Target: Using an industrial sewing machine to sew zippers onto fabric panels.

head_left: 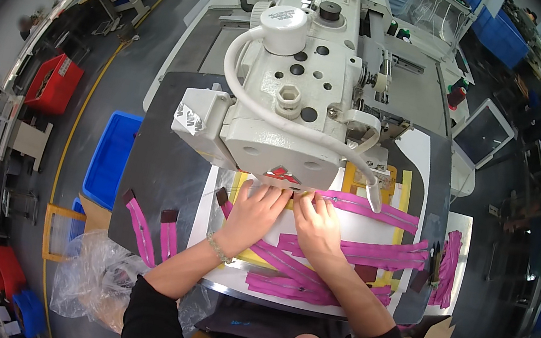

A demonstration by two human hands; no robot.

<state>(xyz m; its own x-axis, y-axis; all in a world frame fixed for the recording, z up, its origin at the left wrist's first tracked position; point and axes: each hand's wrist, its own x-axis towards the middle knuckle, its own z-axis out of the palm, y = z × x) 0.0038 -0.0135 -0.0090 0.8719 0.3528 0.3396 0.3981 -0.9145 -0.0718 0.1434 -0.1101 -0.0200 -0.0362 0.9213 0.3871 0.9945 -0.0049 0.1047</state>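
Note:
Both my hands are close together just under the front of a white industrial sewing machine (pixel 281 149). My left hand (pixel 252 215) has its fingers bent and pressed together; whatever they pinch is hidden at the tips. Beside it, my right hand (pixel 317 230) is closed at the end of a magenta zipper (pixel 378 212), which runs off to the right across the work plate. A small dark piece shows between the two hands. More magenta zippers (pixel 381 254) lie below and right of my right wrist. Two zippers with dark brown end tabs (pixel 144 234) hang at the left of the table.
The dark machine table (pixel 176 132) surrounds the white work plate. A bundle of magenta zippers (pixel 449 267) lies at right, below a tilted screen (pixel 482 133). Blue bin (pixel 111 160) and clear plastic bag (pixel 92 275) are at left. A white hose (pixel 278 122) arches over the machine head.

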